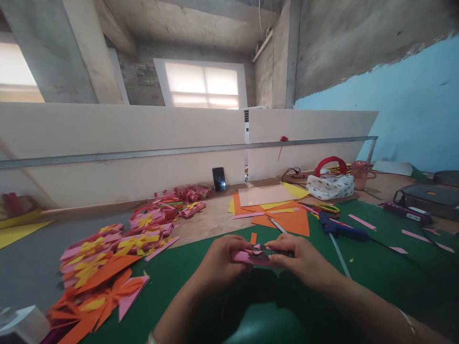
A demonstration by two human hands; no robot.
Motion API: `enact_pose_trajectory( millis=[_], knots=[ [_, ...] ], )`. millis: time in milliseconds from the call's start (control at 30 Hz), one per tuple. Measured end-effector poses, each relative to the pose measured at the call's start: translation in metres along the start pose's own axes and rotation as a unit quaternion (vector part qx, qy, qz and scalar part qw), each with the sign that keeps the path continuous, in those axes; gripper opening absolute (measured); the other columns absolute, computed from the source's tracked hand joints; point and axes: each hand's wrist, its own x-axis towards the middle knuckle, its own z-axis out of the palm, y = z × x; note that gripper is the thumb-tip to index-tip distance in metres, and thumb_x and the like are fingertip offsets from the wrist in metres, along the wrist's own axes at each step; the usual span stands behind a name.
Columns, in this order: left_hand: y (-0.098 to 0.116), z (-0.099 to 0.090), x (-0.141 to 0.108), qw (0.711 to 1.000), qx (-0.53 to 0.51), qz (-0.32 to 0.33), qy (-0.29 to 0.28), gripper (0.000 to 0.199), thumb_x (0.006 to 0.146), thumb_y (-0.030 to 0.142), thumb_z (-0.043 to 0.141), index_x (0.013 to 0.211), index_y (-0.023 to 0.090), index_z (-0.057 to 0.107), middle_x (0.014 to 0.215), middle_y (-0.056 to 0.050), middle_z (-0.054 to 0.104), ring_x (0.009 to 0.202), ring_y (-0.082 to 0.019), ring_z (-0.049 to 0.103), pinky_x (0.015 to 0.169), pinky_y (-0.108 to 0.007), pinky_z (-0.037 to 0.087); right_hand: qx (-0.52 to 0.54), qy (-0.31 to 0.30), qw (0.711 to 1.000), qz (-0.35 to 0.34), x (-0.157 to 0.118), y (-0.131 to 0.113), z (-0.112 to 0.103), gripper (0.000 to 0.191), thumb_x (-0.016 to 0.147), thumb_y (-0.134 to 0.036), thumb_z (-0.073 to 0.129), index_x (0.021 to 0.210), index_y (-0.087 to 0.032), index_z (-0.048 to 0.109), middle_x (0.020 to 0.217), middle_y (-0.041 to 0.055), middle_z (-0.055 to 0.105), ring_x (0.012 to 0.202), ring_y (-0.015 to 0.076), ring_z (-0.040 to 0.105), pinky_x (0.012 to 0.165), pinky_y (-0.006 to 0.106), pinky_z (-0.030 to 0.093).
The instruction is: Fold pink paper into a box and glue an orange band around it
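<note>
Near the middle of the green mat (172,296), my left hand (225,258) pinches a pink folded piece (247,257). My right hand (301,258) is closed on a dark metal tool (274,251), which looks like scissors or a cutter, and its tip meets the pink piece. The two hands are close together, fingertips nearly touching. Just beyond them lie a small orange strip (253,238) and a white pen-like tool (277,224). Fingers partly hide the tool and the pink piece.
Pink, yellow and orange paper flowers (143,239) are piled at left. Orange sheets (287,224) lie behind my hands. To the right are a blue glue gun (340,230), yellow-handled scissors (328,209), a patterned pouch (330,186) and pink strips (362,222). A phone (218,179) leans against the partition.
</note>
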Motion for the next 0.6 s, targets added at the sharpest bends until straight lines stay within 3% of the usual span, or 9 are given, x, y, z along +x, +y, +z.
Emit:
enact_pose_trajectory(
  millis=[600],
  knots=[
    [0.000,0.002,-0.001,1.000,0.003,0.001,-0.006,0.021,0.067,0.016,0.060,0.085,0.017,0.071,0.089,-0.003,0.065,0.078,-0.016,0.058,0.070,-0.024,0.043,0.006,0.025,1.000,0.000,-0.005,-0.004,0.011,0.021,0.082,-0.026,0.052,0.070,-0.018,0.068,0.076,0.0003,0.054,0.071,0.0137,0.051,0.062,0.025,0.035]
  ],
)
